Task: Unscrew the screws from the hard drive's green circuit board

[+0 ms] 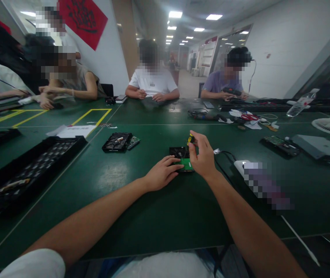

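A hard drive (179, 151) with a green circuit board (187, 165) lies on the green table in front of me. My left hand (162, 172) grips its left side, the fingers reaching over the board's edge. In my right hand (203, 154) is a small yellow and black screwdriver (191, 138), pinched upright by the handle above the drive. The screwdriver's shaft points down toward the drive; where its tip meets it is hard to make out. Further left lies another black drive (117, 142) with a loose circuit board (133, 142) beside it.
A long black tray (37, 170) stands at the left. To the right are a white power strip (242, 166) with a cable, a drive (280, 146), a grey box (321, 148) and a plastic bottle (301, 103). Cables and scraps (247, 117) lie further back. Several people sit across the table.
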A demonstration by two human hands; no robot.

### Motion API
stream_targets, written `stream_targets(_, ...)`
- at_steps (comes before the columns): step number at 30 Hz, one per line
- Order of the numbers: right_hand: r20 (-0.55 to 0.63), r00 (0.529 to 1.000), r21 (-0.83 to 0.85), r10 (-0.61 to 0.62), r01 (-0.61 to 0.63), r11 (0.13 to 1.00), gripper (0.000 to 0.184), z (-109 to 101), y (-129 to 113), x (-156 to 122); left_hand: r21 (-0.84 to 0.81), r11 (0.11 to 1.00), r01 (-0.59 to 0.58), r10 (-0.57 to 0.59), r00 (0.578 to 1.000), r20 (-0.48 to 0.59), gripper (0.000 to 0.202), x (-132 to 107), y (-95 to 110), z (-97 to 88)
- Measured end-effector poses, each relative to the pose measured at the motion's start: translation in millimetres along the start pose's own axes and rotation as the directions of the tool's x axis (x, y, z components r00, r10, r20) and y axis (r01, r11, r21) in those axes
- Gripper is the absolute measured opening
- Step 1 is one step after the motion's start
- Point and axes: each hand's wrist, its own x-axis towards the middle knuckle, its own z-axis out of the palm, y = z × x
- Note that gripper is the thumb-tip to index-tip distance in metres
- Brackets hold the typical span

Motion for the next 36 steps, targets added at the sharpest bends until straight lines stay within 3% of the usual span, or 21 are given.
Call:
stream_targets(7, -0.076, 0.996, -0.063, 0.039, -0.044, 0.997, 0.036, -1.2, 1.0, 1.1, 0.001, 1.000, 0.003, -0.003, 1.000, 0.006, 0.041, -0.4, -1.8, 1.3)
stream_targets(15, 0.042, 0.999, 0.024, -0.001, 0.000, 1.000, 0.046, 1.9, 3.6, -0.9, -0.013, 1.000, 0.008, -0.008, 1.000, -0.008, 0.041, -0.7, 0.1, 0.1)
stream_targets(22, -0.027, 0.999, -0.039, 0.019, -0.020, 0.999, 0.037, -1.3, -1.8, 1.3, -0.029, 1.000, 0.011, -0.011, 1.000, -0.015, 0.041, -0.3, 0.9, -1.0)
stream_targets(30, 0.022, 0.999, -0.028, -0.028, 0.029, 0.999, 0.041, -2.3, -1.1, 2.0, 0.003, 1.000, 0.008, -0.008, 1.000, 0.002, 0.041, -0.5, 0.6, -0.7)
stream_targets(36, -0.024, 1.000, -0.035, -0.002, 0.001, 0.999, 0.037, -2.0, -0.7, 1.4, -0.014, 1.000, 0.010, -0.010, 1.000, 0.006, 0.042, -0.7, -0.2, -0.8)
